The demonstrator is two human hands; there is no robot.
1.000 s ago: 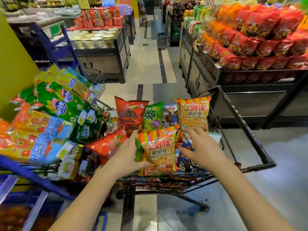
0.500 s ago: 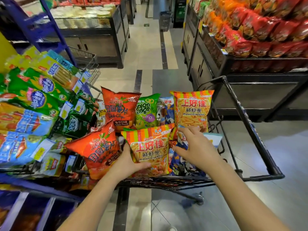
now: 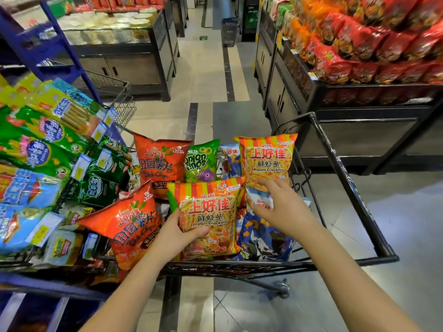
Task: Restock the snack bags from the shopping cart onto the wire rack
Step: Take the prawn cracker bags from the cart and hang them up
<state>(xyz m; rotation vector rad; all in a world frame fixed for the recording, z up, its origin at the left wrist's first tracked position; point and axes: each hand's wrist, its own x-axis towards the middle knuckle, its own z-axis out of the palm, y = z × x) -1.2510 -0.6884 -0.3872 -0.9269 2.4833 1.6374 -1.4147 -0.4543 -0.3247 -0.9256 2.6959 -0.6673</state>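
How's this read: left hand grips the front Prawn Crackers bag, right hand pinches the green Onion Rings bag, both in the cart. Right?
One slip: in the head view the right hand pinches the blue-and-white bag, not the green Onion Rings bag, which stands untouched behind. Left hand grips the front Prawn Crackers bag, both in the cart.

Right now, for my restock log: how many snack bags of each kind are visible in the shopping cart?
Prawn Crackers bags: 2
Red potato chip bags: 2
Blue Oishi bags: 2
Onion Rings bag: 1
Total: 7, plus one mostly hidden white pack.
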